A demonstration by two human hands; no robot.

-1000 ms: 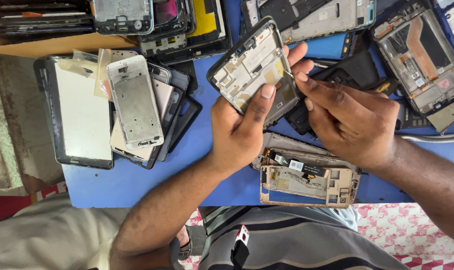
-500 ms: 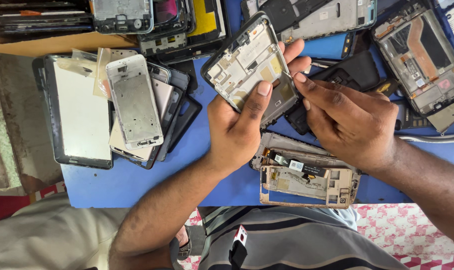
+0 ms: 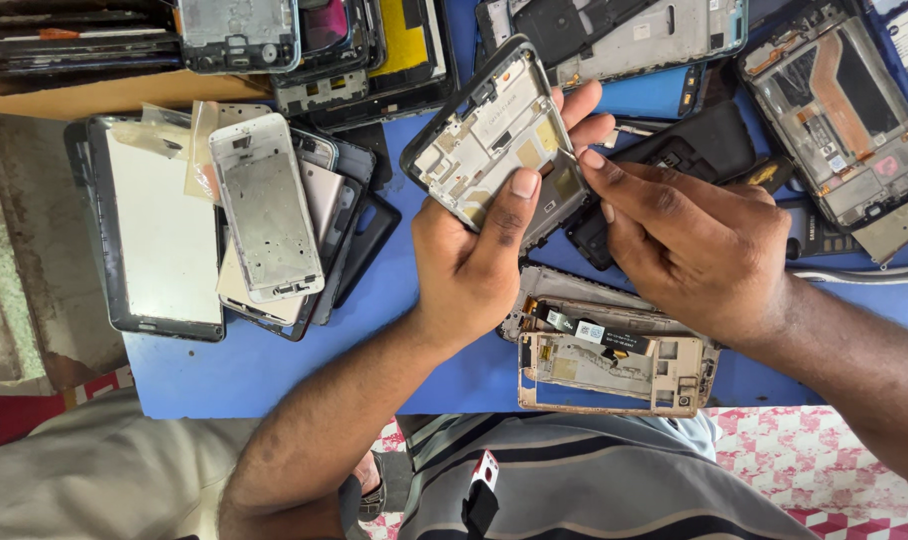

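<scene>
1. The left hand holds a stripped silver-grey phone frame with bare metal inner plate above the blue worktop, fingers clamped on its edges, long axis tilted up-right.
2. The right hand pinches its fingers together at the frame's lower right edge.
3. A small white label sits on the gold phone frame below.

Phone frame above blue table

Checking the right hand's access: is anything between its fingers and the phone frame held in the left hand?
Nothing visible. The right hand already has its fingertips at the lower edge of the phone frame, which the left hand holds above the blue table.
</scene>
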